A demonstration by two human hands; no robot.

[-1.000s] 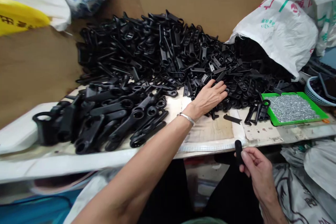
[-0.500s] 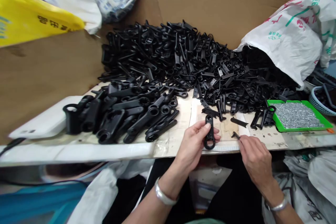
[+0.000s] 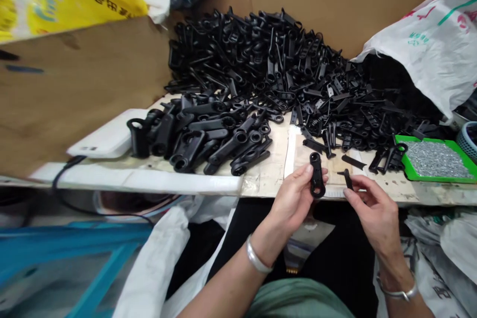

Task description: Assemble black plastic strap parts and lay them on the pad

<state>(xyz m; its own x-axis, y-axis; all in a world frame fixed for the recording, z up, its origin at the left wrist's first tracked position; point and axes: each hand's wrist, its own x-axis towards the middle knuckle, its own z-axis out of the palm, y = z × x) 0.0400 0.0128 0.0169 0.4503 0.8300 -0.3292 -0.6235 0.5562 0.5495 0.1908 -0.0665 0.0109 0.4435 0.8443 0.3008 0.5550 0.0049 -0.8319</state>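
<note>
My left hand [image 3: 294,196] is closed on a black plastic handle piece [image 3: 316,175], held upright at the table's front edge with a round hole at its top and a larger ring at its bottom. To its right, my right hand [image 3: 374,211] pinches a small black lever [image 3: 348,179] with a short side prong, between thumb and fingers. The two parts are apart. A flat black strip [image 3: 353,162] lies on the table just beyond my right hand. Behind the hands spreads a heap of small black parts [image 3: 335,104].
Longer black handles [image 3: 223,134] lie in a group at the left, before a tall black pile [image 3: 238,49]. A green tray [image 3: 410,171] of small silver metal pieces [image 3: 437,159] is on the right. A white bag [image 3: 421,54] spills parts; a white device [image 3: 108,134] sits left.
The view has shifted, so the table appears farther right and higher. My right hand has turned the small lever more upright; my left hand still holds the handle piece.
</note>
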